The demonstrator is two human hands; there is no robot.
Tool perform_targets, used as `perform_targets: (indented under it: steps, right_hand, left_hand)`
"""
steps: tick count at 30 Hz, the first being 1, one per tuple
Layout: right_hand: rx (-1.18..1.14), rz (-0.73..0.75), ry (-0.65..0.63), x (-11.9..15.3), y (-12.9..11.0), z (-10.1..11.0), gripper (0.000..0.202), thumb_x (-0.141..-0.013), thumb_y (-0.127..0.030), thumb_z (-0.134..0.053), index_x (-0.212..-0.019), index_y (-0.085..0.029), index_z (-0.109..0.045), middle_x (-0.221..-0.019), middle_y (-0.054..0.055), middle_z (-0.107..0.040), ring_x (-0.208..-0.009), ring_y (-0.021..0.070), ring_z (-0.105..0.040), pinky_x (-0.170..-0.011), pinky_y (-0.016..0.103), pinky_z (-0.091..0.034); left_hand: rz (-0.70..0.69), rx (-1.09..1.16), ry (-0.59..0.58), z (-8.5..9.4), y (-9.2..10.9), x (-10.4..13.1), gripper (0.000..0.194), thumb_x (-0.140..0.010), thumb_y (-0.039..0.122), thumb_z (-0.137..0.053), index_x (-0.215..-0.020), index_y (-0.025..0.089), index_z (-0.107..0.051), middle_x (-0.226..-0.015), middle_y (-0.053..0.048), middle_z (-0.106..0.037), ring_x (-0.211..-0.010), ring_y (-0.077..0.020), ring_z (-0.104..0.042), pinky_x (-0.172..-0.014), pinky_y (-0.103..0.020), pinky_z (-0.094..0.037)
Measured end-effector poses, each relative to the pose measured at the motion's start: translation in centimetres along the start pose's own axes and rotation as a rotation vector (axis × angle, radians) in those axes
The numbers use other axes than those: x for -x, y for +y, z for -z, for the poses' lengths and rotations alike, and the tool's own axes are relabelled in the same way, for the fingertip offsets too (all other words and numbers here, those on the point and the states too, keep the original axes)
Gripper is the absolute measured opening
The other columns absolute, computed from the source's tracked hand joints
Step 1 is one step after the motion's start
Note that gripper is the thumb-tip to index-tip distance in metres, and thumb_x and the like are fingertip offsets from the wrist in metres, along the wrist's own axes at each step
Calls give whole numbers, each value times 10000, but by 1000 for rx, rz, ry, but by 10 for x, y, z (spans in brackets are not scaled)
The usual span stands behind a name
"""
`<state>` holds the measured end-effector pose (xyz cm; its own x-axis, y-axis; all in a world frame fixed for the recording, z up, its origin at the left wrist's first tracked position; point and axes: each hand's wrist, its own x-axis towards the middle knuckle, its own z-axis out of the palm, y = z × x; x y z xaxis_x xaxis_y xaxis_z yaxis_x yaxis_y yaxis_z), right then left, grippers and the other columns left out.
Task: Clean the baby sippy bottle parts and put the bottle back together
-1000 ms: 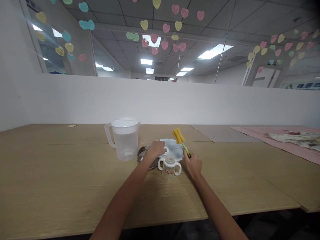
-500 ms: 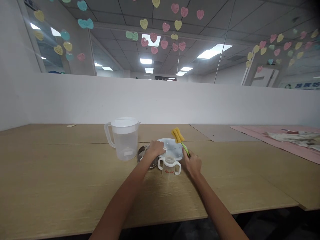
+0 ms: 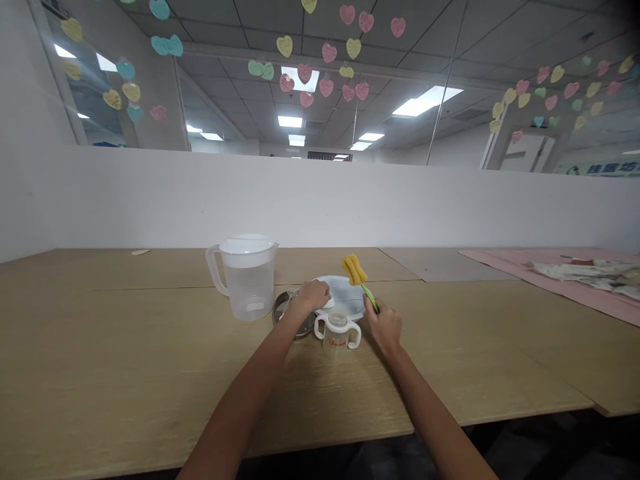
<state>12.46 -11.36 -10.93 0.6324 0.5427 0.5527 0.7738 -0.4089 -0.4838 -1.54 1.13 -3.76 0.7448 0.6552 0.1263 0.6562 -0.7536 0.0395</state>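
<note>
My right hand [image 3: 385, 325] is closed around the green handle of a sponge bottle brush [image 3: 355, 269], its yellow head tilted up to the left. Fingers of my left hand [image 3: 314, 294] are closed on a small white part [image 3: 329, 303] at the left side of a white bowl [image 3: 349, 293]; the fingers cover much of it, and its exact kind is unclear. In front of the bowl stands a clear baby bottle [image 3: 337, 337] with two white handles, red print and an uncovered neck. A round metal dish [image 3: 306, 329] lies partly under my left wrist, with small pieces in it.
To the left stands a translucent lidded pitcher [image 3: 251, 287]. A pink cloth [image 3: 520, 273] with a patterned cloth [image 3: 593, 277] on it lies at the far right. A low white wall [image 3: 320, 207] runs behind the wooden table [image 3: 150, 373].
The small white part by my left fingers has turned or dipped slightly and shows less of its ring-like face. My right hand and the brush stay nearly still; the view shifts slightly.
</note>
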Motion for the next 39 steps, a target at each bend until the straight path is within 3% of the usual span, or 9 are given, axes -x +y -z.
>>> perform_targets:
  steps: [5, 9, 15, 20, 24, 29, 32, 36, 39]
  right_hand:
    - [14, 2, -2, 0, 1, -1, 527, -895, -522, -325, -806, -138, -675, -668, 85, -635, -566, 131, -467, -552, 254, -214]
    - [21, -7, -3, 0, 0, 0, 511, -895, -514, -341, -808, -138, -677, -678, 88, -637, -572, 129, -468, -551, 249, -208]
    - [30, 4, -50, 1, -2, 2, 480, -893, -509, -372, -810, -150, -681, -693, 74, -637, -567, 117, -465, -541, 244, -194]
    - [88, 35, -98, 1, -3, 2, 466, -887, -512, -398, -795, -155, -682, -689, 72, -631, -555, 107, -458, -534, 247, -173]
    - [102, 31, -96, 0, -2, 0, 473, -887, -519, -393, -806, -154, -682, -681, 71, -627, -543, 106, -456, -531, 249, -175]
    - [93, 20, -76, -1, 0, -2, 508, -888, -543, -360, -844, -153, -682, -676, 66, -625, -550, 111, -466, -533, 251, -185]
    - [83, 16, -83, 0, 0, -1, 521, -891, -546, -344, -840, -153, -682, -681, 71, -628, -566, 117, -484, -537, 252, -198]
    - [84, 8, -97, 0, -2, 2, 520, -897, -535, -340, -821, -148, -679, -690, 81, -636, -577, 123, -498, -538, 252, -208]
    - [79, 0, -101, 0, -3, 3, 514, -896, -535, -344, -821, -151, -678, -701, 85, -645, -578, 127, -501, -534, 252, -202]
  left_hand:
    - [-5, 34, -6, -3, 1, 1, 207, -717, 272, -614, -903, 203, -672, -976, -81, -694, -943, -231, -628, -816, -316, -464]
    - [-8, 115, -6, 4, -3, 0, 156, -678, 248, -651, -813, 174, -675, -880, -77, -702, -838, -223, -647, -745, -297, -482]
    - [-82, 315, 81, 41, -11, 6, 265, -765, 248, -542, -1001, 160, -626, -975, -36, -686, -867, -137, -631, -735, -198, -476]
    - [-148, 636, 91, 72, -20, 22, 274, -714, 236, -576, -953, 117, -637, -908, -53, -696, -848, -158, -637, -738, -221, -483]
    - [-76, 452, -28, 87, -32, 36, 280, -655, 164, -580, -920, 143, -669, -813, -28, -701, -782, -163, -638, -707, -226, -478]
    - [155, 207, -266, 80, -39, 39, 190, -572, 71, -609, -728, 140, -691, -692, -45, -688, -696, -181, -631, -641, -244, -484]
    - [198, 203, -338, 66, -35, 36, 45, -565, 99, -659, -604, 120, -651, -559, -49, -642, -612, -186, -613, -599, -268, -492]
    - [220, 201, -404, 49, -27, 33, 83, -569, 128, -691, -544, 129, -611, -482, -18, -600, -564, -171, -593, -585, -274, -500]
    - [223, 172, -421, 46, -24, 31, 90, -557, 117, -700, -536, 130, -614, -509, -36, -624, -590, -193, -610, -598, -288, -503]
